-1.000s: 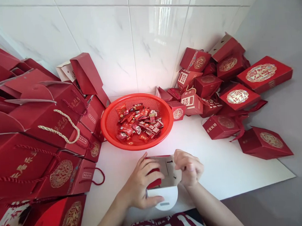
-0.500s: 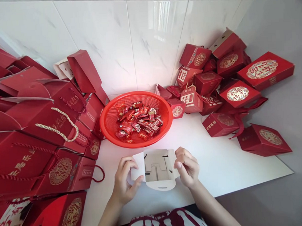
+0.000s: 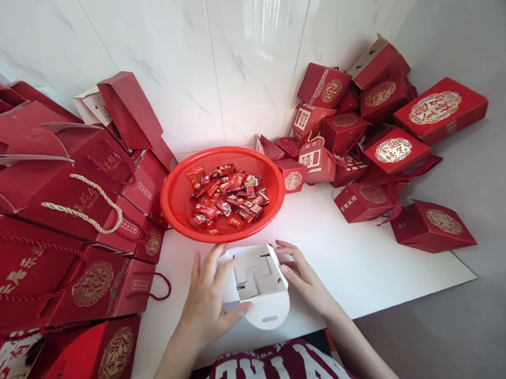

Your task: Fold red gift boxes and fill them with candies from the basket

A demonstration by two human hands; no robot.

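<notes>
A small box (image 3: 266, 310) with a white inside stands open on the white table, its slotted rounded flap toward me. Short dark cord ends show on its inner walls. My left hand (image 3: 209, 297) is at the box's left side, fingers spread, with the thumb near the front left corner. On the right side, my right hand (image 3: 301, 274) rests its fingertips at the box's wall, fingers apart. Just behind the box sits a red plastic basket (image 3: 170, 215) holding wrapped candies (image 3: 226, 199).
Many red boxes and bags (image 3: 93, 291) with rope handles are stacked along the left. Several small red boxes (image 3: 362, 201) lie in a pile at the right. A tiled wall (image 3: 252, 72) rises behind the white table (image 3: 321, 225).
The box's right flap has gone from sticking outward to standing up or folded in. My left hand has spread over the left side. The view has shifted slightly.
</notes>
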